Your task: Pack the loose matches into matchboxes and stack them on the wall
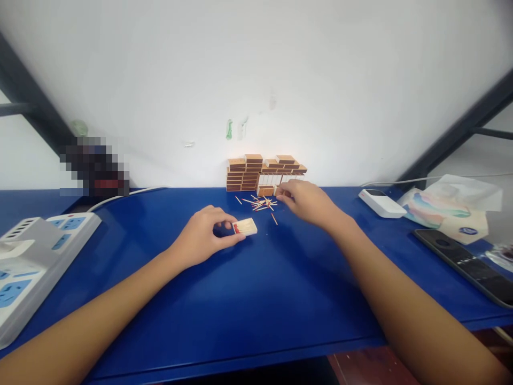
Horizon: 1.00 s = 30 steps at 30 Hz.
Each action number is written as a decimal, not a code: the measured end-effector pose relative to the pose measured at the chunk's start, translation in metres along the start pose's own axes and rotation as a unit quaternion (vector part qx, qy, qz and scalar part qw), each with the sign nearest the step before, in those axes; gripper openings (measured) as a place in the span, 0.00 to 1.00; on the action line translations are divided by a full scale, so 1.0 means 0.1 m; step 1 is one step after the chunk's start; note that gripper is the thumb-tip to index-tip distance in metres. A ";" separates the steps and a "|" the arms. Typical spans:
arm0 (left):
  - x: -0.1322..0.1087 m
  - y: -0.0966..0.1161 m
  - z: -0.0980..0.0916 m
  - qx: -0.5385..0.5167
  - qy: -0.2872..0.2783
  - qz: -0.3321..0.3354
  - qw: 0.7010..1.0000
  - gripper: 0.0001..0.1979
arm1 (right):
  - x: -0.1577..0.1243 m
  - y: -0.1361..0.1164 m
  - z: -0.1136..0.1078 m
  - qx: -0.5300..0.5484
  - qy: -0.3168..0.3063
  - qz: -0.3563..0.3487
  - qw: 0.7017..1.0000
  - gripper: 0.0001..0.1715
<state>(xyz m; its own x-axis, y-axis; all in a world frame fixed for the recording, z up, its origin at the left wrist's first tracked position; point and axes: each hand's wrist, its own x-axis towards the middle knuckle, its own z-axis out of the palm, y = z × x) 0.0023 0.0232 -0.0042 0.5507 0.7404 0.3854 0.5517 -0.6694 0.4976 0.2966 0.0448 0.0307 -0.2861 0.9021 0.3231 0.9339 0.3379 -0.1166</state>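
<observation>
My left hand [202, 235] grips a small white matchbox tray [249, 229] between thumb and fingers. Red-tipped matches lie inside the tray. Beyond it, a pile of loose matches [263, 203] is spread on the blue table, with a few strays beside it. My right hand [308, 202] is at the right edge of the pile, fingers pinched together in front of the stacked matchboxes [242, 179]. Whatever is between its fingertips, if anything, is hidden. Near those fingertips stands a small brown box [265, 190], under a raised row of matchboxes [284, 168].
The blue table [248, 305] meets a white wall behind the stack. A power strip [76, 227] sits at the left. To the right are a white device [382, 203], a tissue pack [449, 214] and a dark phone [465, 264].
</observation>
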 end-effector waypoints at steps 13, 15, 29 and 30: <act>0.00 -0.05 0.03 0.065 -0.024 0.005 0.998 0.15 | -0.10 -0.32 0.09 0.080 -0.162 0.013 0.984 0.13; -0.02 -0.05 0.05 0.061 -0.026 0.005 0.998 0.15 | -0.14 -0.44 0.09 0.110 -0.125 -0.033 0.986 0.09; -0.04 -0.02 0.03 0.030 -0.039 0.005 0.999 0.15 | 0.00 -0.16 0.21 0.185 -0.063 -0.041 0.980 0.09; -0.04 -0.01 0.03 0.027 -0.040 0.008 0.999 0.15 | 0.01 -0.14 0.23 0.166 -0.058 -0.044 0.983 0.07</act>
<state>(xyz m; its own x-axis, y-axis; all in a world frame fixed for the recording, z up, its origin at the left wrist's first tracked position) 0.0016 0.0212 -0.0086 0.6070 0.7238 0.3282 0.5742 -0.6850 0.4485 0.2787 0.0471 0.0106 -0.4034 0.8835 0.2380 0.7887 0.4676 -0.3991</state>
